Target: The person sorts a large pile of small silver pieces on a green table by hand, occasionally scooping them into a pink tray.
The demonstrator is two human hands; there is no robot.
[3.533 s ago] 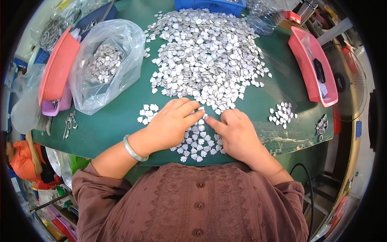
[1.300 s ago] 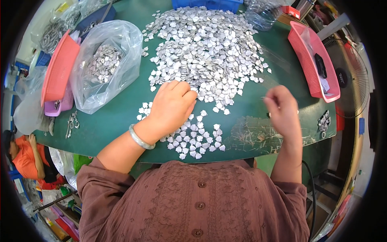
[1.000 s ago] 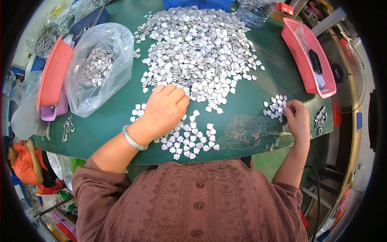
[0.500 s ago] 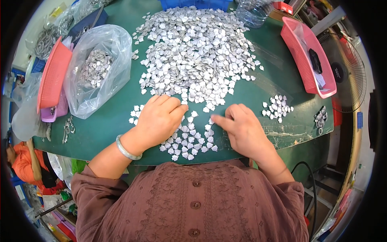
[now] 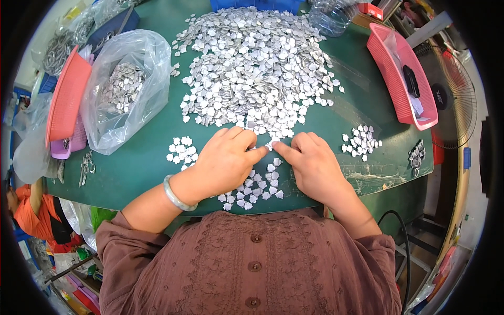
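Near the foot of a big heap of small silver-grey metal pieces [image 5: 252, 79] my two hands almost meet. My left hand [image 5: 223, 160], with a pale bangle [image 5: 177, 195] on its wrist, is closed, its fingers curled and its thumb and forefinger reaching right. My right hand [image 5: 317, 170] is closed too, with a fingertip reaching left. A single silver metal piece [image 5: 272, 143] sits at the fingertips of both hands; how each grips it is partly hidden. Loose silver pieces [image 5: 257, 189] lie below the hands, partly covered by the left one.
Smaller piles lie at left [image 5: 182, 150] and right [image 5: 361, 142] on the green table [image 5: 142, 178]. A clear plastic bag of pieces [image 5: 126, 121] and a pink basket [image 5: 68, 100] stand left. Right are another pink basket [image 5: 391, 68], metal clasps [image 5: 417, 157] and a fan [image 5: 446, 94].
My left hand has moved right and my right hand slightly up, so their fingertips now come together at one silver piece. More of the left pile shows.
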